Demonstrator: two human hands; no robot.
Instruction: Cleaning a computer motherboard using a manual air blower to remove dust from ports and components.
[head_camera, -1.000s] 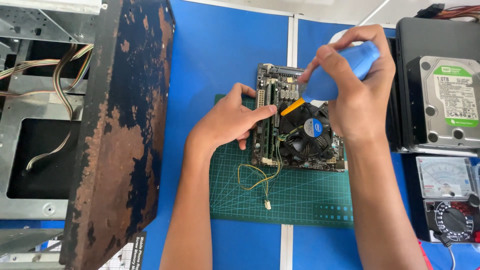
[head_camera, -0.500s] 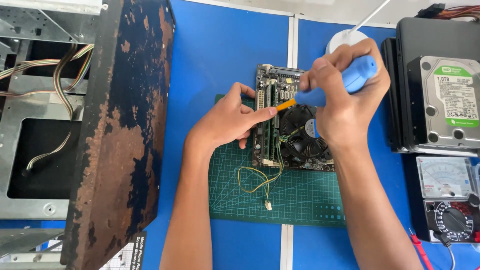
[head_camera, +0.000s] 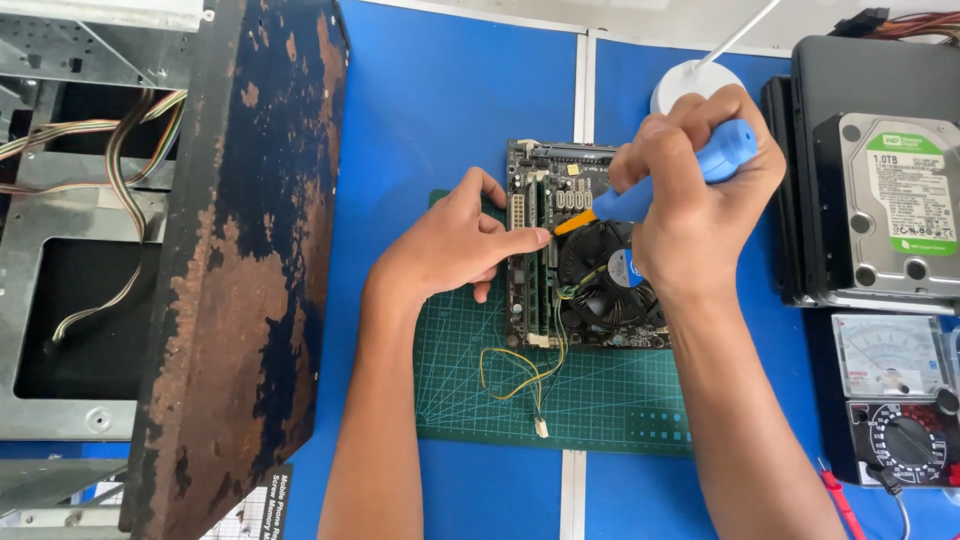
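Filling the far left, well left of the motherboard (head_camera: 585, 245), stands an open computer case (head_camera: 120, 250) with a rusted dark panel and ribbon cables (head_camera: 120, 180) inside. Right of the motherboard, a black box (head_camera: 860, 80) carries a hard drive (head_camera: 900, 205) with a green label on top. Under the motherboard lies a green cutting mat (head_camera: 560, 395), spread on the blue table (head_camera: 440, 90).

The motherboard sits on the mat's far half, its round cooler fan (head_camera: 605, 275) near its right edge. The right hand (head_camera: 700, 190) is over the board's upper right part, fingers wrapped tight around the blue handle of a screwdriver (head_camera: 690, 180); the orange collar and tip slant down toward the board's centre, just above the fan, though the tip's exact contact point is probably hidden by the fan housing. The left hand (head_camera: 450, 245) rests flat at the board's left edge, fingers spread and pressing on it near the memory sticks (head_camera: 535, 260), holding nothing.

Right and below the board, near the table's corner, lies a multimeter (head_camera: 895, 400) with a red probe lead (head_camera: 840, 500). Beyond the board's top right corner stands a white round base (head_camera: 690, 80) with a thin rod. Thin yellow wires (head_camera: 520, 370) trail from the board's lower edge onto the mat, ending in a small white plug (head_camera: 541, 428).
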